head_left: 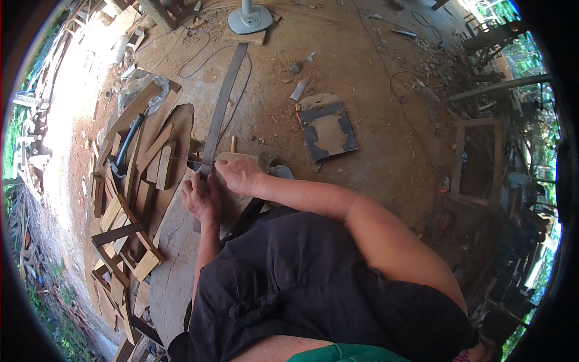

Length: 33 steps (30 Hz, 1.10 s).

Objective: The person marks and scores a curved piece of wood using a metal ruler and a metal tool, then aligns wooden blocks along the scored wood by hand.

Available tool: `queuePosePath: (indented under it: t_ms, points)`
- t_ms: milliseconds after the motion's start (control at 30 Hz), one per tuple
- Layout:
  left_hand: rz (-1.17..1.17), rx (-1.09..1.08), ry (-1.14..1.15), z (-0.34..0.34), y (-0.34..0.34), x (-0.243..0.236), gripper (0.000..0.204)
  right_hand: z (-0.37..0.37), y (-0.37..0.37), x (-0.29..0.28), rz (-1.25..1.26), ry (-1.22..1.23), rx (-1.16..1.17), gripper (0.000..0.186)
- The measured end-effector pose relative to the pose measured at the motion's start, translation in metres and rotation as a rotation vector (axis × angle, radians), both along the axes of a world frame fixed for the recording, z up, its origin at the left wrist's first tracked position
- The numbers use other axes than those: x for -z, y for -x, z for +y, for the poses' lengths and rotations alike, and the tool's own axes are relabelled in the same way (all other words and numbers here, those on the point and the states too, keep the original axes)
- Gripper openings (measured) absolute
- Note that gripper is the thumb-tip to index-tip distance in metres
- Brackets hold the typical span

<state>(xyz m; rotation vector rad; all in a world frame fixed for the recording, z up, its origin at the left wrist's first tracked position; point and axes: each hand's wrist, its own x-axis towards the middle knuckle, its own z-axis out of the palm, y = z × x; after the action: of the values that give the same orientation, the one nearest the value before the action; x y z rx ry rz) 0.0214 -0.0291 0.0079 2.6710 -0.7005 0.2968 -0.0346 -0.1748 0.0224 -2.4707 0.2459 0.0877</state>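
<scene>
A long, narrow dark wooden strip point(224, 102) runs away from me over the wooden work surface point(172, 259). My left hand point(202, 200) is closed on the strip near its close end, fingers pressed against it. Just to the right of the strip, my right hand point(240, 175) is curled into a fist. Whatever the right fist grips, if anything, is hidden by the fingers. A small thin dark piece point(193, 161) shows left of the strip, near my left fingertips; its kind is unclear.
Wooden offcuts point(151, 154) and jointed frame pieces point(123, 241) are piled on the left, with a hammer-like tool point(129, 142) among them. A fan base point(249, 20) stands at the strip's far end. A worn dark-edged board point(327, 130) lies on the floor; cables cross behind.
</scene>
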Motion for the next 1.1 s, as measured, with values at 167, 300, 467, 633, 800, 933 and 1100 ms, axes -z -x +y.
queuePosePath:
  t_ms: [167,300,467,633,800,933,1100]
  points:
    - [0.024,-0.008,-0.017,0.003,-0.001,0.002,0.032,-0.018,0.045,-0.019,0.040,0.004,-0.026,0.017]
    - [0.016,-0.001,0.000,0.004,-0.002,0.001,0.031,-0.034,0.085,-0.027,0.132,0.048,-0.035,0.023]
    - [-0.008,0.029,-0.010,0.001,-0.001,0.004,0.030,-0.010,0.019,-0.003,0.018,0.027,-0.008,0.020]
    - [-0.005,0.025,-0.010,0.003,-0.003,0.002,0.029,-0.018,0.052,0.004,-0.058,-0.001,-0.001,0.017]
    - [-0.002,-0.003,-0.004,0.014,0.001,0.003,0.028,-0.020,0.061,-0.013,0.086,0.017,-0.023,0.021]
    - [0.013,0.028,0.012,0.002,-0.001,0.000,0.028,-0.005,0.008,0.003,-0.055,0.072,-0.018,0.019]
    - [-0.025,-0.007,0.046,0.008,-0.003,0.006,0.026,-0.030,0.081,0.000,0.029,0.062,-0.009,0.014]
